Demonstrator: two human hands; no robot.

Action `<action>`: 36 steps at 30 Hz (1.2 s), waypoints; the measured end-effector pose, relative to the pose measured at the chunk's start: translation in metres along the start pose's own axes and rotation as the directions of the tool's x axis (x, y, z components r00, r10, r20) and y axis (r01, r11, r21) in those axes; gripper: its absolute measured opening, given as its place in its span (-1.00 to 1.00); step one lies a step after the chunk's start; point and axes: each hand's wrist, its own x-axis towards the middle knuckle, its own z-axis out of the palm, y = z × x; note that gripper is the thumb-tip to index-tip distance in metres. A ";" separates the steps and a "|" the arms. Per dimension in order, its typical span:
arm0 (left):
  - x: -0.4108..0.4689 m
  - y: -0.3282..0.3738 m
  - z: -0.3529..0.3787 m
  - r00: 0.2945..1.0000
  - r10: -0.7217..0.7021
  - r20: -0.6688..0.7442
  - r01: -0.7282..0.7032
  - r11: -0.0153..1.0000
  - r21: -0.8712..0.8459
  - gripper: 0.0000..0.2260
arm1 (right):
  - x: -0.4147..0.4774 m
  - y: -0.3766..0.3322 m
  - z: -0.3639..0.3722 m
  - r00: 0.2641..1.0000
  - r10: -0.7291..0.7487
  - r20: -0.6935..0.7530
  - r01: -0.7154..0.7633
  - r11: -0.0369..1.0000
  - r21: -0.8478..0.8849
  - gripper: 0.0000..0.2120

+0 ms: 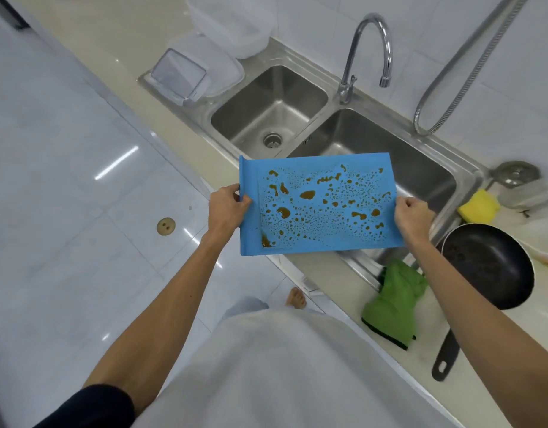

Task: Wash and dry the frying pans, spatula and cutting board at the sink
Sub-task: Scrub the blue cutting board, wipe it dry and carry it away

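Both hands, left hand (228, 205) & right hand (413, 214), pinch cutting board (315, 208) edges; keep level w/ brown drops till over sink (433, 180), then tilt

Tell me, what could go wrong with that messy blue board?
The blue cutting board, held by the left hand and right hand, is covered in brown liquid drops. Part of it hangs past the sink over the floor, so tilting could drip there. The bare foot below might then slip.
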 end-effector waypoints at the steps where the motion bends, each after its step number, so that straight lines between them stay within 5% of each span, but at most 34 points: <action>1: 0.013 0.004 0.000 1.000 0.007 0.016 -0.008 1.000 0.010 -0.76 | 0.005 -0.002 0.003 1.000 0.022 -0.008 -0.021 1.000 0.005 -0.63; 12: 0.135 0.053 0.026 0.962 0.154 0.224 -0.172 0.983 0.066 -0.73 | 0.027 -0.010 0.009 0.969 0.202 -0.140 -0.195 0.979 0.062 -0.59; 22: 0.254 0.105 0.052 0.819 0.324 0.474 -0.401 0.913 0.068 -0.78 | 0.020 -0.023 0.038 0.840 0.423 -0.340 -0.380 0.906 0.187 -0.61; 36: 0.356 0.120 0.087 0.734 0.335 0.591 -0.473 0.876 0.091 -0.72 | 0.060 -0.050 0.089 0.792 0.548 -0.271 -0.474 0.830 0.292 -0.63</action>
